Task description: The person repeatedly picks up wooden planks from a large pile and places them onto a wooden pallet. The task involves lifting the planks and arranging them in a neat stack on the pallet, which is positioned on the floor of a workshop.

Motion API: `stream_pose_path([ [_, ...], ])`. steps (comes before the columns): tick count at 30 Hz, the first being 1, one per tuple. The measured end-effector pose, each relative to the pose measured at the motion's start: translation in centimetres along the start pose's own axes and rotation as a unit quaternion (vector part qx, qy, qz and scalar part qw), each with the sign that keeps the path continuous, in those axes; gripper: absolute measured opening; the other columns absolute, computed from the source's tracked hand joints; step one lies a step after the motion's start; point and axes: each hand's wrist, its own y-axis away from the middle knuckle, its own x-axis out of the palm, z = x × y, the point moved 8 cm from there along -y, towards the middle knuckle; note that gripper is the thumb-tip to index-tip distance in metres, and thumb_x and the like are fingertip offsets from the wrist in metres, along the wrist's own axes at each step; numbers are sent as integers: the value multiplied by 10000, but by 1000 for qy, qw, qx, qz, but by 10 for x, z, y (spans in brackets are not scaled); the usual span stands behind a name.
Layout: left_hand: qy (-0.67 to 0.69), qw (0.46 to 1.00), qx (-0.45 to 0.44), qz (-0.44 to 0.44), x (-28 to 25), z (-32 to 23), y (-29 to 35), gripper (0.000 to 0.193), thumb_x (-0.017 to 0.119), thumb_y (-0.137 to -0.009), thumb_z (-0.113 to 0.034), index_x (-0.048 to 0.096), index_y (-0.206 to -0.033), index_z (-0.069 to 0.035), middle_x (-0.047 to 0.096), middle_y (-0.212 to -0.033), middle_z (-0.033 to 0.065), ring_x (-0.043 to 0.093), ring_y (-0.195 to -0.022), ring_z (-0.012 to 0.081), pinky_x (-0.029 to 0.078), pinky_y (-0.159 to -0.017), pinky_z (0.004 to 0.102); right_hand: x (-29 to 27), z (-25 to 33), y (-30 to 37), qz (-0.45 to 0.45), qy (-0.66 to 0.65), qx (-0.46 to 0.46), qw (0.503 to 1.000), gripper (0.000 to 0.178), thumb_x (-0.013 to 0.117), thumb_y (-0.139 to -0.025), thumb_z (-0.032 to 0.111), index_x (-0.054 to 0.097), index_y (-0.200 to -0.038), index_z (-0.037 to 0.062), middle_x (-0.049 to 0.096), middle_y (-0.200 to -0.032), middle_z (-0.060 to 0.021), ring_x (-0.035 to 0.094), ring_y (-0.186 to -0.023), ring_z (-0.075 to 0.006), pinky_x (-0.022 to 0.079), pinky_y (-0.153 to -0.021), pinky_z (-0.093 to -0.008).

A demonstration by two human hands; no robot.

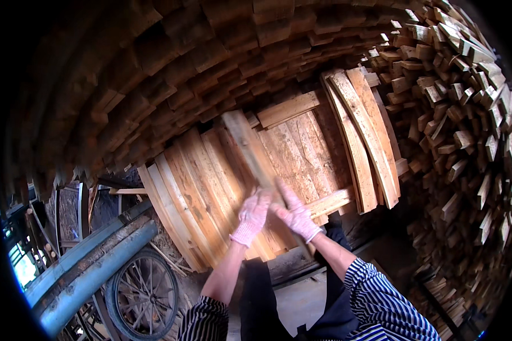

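Note:
A long, narrow wooden board [249,145] lies aslant over a layer of planks, its outline smeared by motion. Both of my hands wear pale pink gloves and grip this board near its closer end. My left hand [252,217] presses against its left side, fingers slightly blurred. On the right side, my right hand [296,215] holds it with the thumb across and the fingers along the edge. Beneath are planks [196,190] set side by side to the left, and wider rough boards [298,145] to the right of the held one.
Several loose boards [365,139] lie across the pile's right end, beside a crosspiece [290,109] at the back. Stacked timber ends [227,54] rise like a wall behind and on the right [455,131]. At lower left are a blue metal beam [96,278] and a spoked wheel [142,295].

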Motion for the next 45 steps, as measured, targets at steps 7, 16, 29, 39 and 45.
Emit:
stream_pose_path([
  [7, -535, 843, 6, -51, -41, -55, -56, 1478, 777, -653, -744, -15, -1593, 77, -10, -1656, 345, -63, -1547, 489, 19, -1232, 612, -35, -24, -61, -8, 311, 105, 945, 625, 529, -1015, 392, 377, -1575, 159, 584, -1294, -200, 669, -980, -312, 581, -791, -410],
  [16, -488, 871, -55, -12, -38, -61, -52, 1483, 839, -663, -646, -66, -1584, 82, -63, -1651, 352, -155, -1533, 491, -43, -1231, 596, -178, -6, -78, -187, 573, 131, 787, 769, 517, -1001, 381, 121, -1649, 256, 115, -1676, -264, 130, -1537, -465, 143, -1234, -610],
  [29, -516, 856, -43, -10, -41, -56, -57, 1485, 813, -658, -694, -43, -1580, 95, -29, -1641, 365, -93, -1534, 511, -10, -1227, 617, -175, 46, -65, -217, 457, -81, 859, 594, 798, -838, 358, 597, -1390, 272, 606, -1020, -207, 615, -857, -349, 526, -719, -452],
  [39, -511, 858, -50, -25, -37, -48, -61, 1473, 790, -664, -714, -63, -1606, 31, -86, -1663, 323, -140, -1540, 480, -33, -1224, 614, -47, 3, -79, -11, 374, 35, 927, 536, 623, -965, 268, 490, -1481, 206, 569, -1362, -213, 598, -1170, -332, 495, -977, -463],
  [45, -501, 864, -46, -28, -35, -54, -62, 1526, 857, -626, -651, -91, -1595, 48, -109, -1655, 335, -172, -1533, 482, -53, -1230, 598, -226, -29, -89, -215, 599, 150, 757, 738, 640, -892, 218, 352, -1566, 135, 524, -1362, -223, 556, -1189, -349, 501, -933, -475],
])
